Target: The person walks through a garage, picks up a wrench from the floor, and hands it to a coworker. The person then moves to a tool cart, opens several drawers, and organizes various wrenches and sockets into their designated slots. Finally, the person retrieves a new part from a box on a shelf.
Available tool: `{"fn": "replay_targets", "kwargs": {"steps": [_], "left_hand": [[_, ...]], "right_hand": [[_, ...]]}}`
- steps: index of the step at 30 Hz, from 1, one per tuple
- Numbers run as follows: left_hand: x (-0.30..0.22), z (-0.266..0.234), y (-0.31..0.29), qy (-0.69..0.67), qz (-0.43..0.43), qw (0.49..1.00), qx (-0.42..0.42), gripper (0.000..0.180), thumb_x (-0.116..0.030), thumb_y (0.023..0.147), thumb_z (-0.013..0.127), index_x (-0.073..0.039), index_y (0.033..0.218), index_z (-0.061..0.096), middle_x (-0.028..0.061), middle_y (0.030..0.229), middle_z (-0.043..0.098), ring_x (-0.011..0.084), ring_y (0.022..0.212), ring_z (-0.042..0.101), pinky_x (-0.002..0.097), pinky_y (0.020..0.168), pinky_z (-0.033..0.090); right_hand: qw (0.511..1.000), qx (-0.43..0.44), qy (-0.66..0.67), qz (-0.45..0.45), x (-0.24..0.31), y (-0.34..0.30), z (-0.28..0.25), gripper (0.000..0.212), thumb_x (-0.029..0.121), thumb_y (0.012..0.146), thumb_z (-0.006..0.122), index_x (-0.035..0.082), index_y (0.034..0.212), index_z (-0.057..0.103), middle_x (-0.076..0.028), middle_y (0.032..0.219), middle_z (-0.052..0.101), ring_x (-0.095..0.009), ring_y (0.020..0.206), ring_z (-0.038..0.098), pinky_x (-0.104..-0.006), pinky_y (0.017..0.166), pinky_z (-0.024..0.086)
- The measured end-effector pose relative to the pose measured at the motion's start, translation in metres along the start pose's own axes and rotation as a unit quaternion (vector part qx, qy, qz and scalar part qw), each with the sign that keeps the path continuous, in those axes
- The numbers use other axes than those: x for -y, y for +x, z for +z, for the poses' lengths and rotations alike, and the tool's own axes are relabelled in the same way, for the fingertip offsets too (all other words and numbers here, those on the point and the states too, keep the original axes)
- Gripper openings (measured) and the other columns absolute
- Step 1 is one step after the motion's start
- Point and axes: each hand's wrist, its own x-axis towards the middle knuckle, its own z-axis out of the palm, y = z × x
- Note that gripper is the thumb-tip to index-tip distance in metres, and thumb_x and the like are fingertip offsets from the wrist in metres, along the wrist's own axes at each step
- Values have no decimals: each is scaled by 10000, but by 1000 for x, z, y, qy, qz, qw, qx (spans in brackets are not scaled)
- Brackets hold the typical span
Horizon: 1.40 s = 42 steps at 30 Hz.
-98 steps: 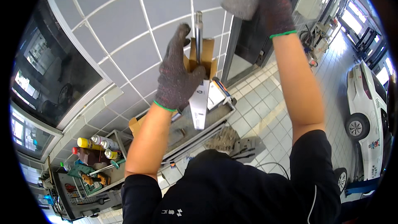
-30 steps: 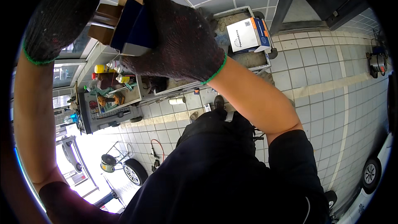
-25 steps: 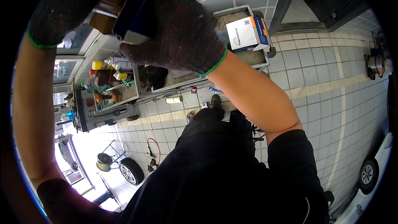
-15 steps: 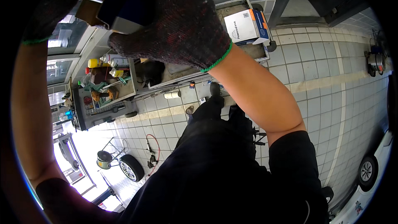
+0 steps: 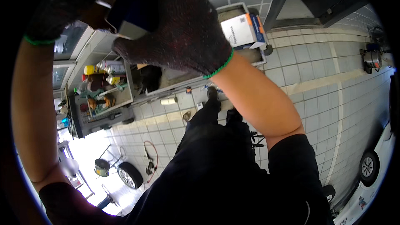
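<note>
Both my hands are raised at the top left in dark knit work gloves with green cuffs. Gripped between the thumb and fingers of my right hand (image 5: 183,35) is a dark blue cardboard box (image 5: 132,6), tilted, with a pale edge toward me. Brown cardboard (image 5: 95,16) shows at the box's left side, by the glove of my left hand (image 5: 62,10). The left fingers lie in shadow at the picture's rim, so their grip cannot be made out. What is inside the box is hidden.
A white, blue and orange box (image 5: 241,31) rests on a metal-edged bench (image 5: 258,56) against the tiled wall. Spray cans (image 5: 109,66) and a power drill (image 5: 109,100) fill a cart (image 5: 83,127) at left. A loose wheel (image 5: 129,176) and red hose (image 5: 156,154) lie on the tiled floor.
My left hand has moved right, closer to the box, covering more of the brown cardboard. The right hand keeps its hold on the box. The view has shifted slightly.
</note>
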Motion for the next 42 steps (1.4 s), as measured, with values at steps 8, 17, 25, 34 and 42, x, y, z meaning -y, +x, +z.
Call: {"fn": "replay_targets", "kwargs": {"steps": [8,17,25,34,42], "left_hand": [[-19,4,-8,-30,73,996,-48,455,-326,1037,679,-73,1415,679,189,1293,734,309,1206,717,448,1066,567],[73,28,-103,-239,19,942,-237,453,-300,1072,596,-51,1449,634,172,1321,718,288,1223,698,432,1085,547],[273,401,-295,-327,-324,876,-147,286,-168,1023,566,-43,1243,701,138,1214,728,304,1144,692,438,1005,545],[188,576,-242,-639,-495,571,141,524,-324,917,771,23,1300,681,111,951,722,184,696,664,338,609,514],[177,454,-388,-707,-514,480,-75,338,-208,994,670,1,1259,652,48,846,654,142,695,615,306,629,509]], "right_hand": [[966,142,-11,218,-15,-55,32,1052,494,730,944,-25,1473,410,-282,1227,709,-386,1090,758,-479,932,641],[935,284,-144,153,-4,-34,100,874,448,767,912,85,1454,513,-205,1209,730,-407,1092,738,-507,941,603],[865,438,-187,160,-46,-46,210,827,407,773,881,108,1466,545,-169,1266,719,-368,1170,709,-483,1004,573],[811,509,-227,179,-84,-69,277,779,419,779,865,116,1425,553,-165,1220,737,-370,1069,745,-492,920,597],[750,579,-239,210,-91,-107,304,643,351,807,805,121,1364,580,-165,1129,741,-375,1051,744,-504,889,596]]}}
